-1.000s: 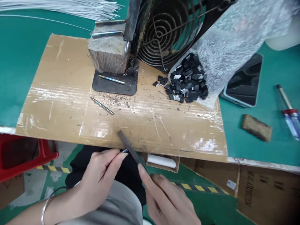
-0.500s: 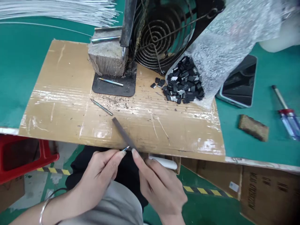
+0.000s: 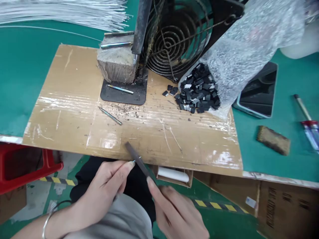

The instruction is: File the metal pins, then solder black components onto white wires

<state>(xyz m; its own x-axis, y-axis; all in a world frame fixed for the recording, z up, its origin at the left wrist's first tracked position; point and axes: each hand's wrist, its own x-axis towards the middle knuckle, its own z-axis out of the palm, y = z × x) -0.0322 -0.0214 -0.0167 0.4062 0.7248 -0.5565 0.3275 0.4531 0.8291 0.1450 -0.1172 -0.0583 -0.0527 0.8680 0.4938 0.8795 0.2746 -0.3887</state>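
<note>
In my left hand (image 3: 107, 182), thumb and fingers pinch a thin pointed metal rod (image 3: 134, 161), which looks like a soldering tip; most of it is hidden in the grip. My right hand (image 3: 176, 209) is closed around a flat grey file (image 3: 132, 151), its handle end out of sight in the palm. The file lies across the rod's end, just off the table's front edge. A similar rod (image 3: 110, 116) rests on the cardboard sheet (image 3: 67, 126). Another rod (image 3: 121, 89) lies on a black pad (image 3: 107, 96).
A worn block (image 3: 117, 69) with rods on top stands before a fan grille (image 3: 168, 46). Small black connectors (image 3: 199, 89) spill from a plastic bag (image 3: 239, 56). To the right are a phone-like device (image 3: 258, 91), a brown sponge-like block (image 3: 273, 139) and a screwdriver-like tool (image 3: 309, 124).
My right hand and the file have moved down and to the right, toward my body, with the file now crossing the rod's end. My left hand stays almost in place. The view shifts slightly.
</note>
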